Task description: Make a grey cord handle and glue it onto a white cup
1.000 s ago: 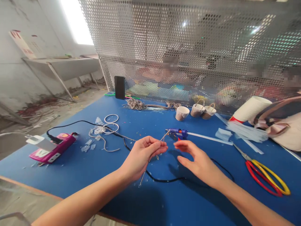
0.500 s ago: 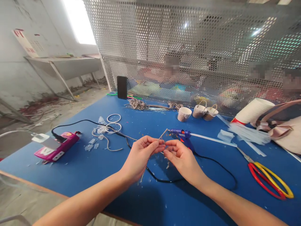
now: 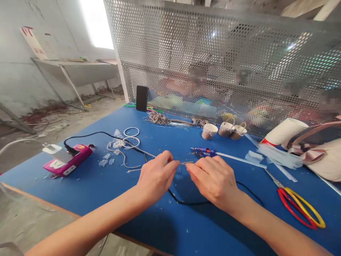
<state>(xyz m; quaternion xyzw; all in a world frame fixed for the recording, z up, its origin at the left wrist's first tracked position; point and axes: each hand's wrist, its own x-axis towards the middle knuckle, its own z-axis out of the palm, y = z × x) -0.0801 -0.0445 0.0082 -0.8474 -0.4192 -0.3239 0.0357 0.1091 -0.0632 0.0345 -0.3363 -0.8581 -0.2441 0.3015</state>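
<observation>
A short stretch of thin tan cord [image 3: 186, 163] spans the small gap between my two hands. My left hand [image 3: 157, 173] is closed, pinching the cord's left end between thumb and forefinger. On the other side my right hand [image 3: 214, 177] is also closed, its fingertips on the right end; its curled fingers hide the rest. Just behind my right hand lies a blue glue gun [image 3: 204, 152] with a long clear glue stick [image 3: 239, 159] sticking out of its back. To the left, a loose piece of cord [image 3: 124, 158] lies near two white rings [image 3: 131, 132].
A magenta power strip [image 3: 71, 161] with plugs stands at left, its black cable crossing the blue table [image 3: 106, 199]. Red-and-yellow scissors [image 3: 301, 208] and glue sticks [image 3: 279, 155] lie right. Small cups [image 3: 209, 131], cord bundles [image 3: 158, 118] and a phone [image 3: 141, 98] line the perforated screen [image 3: 173, 46].
My hands have turned over, backs now upward, and drawn slightly apart with the cord stretched level between them. Before, the cord's end poked up toward the glue gun's nozzle.
</observation>
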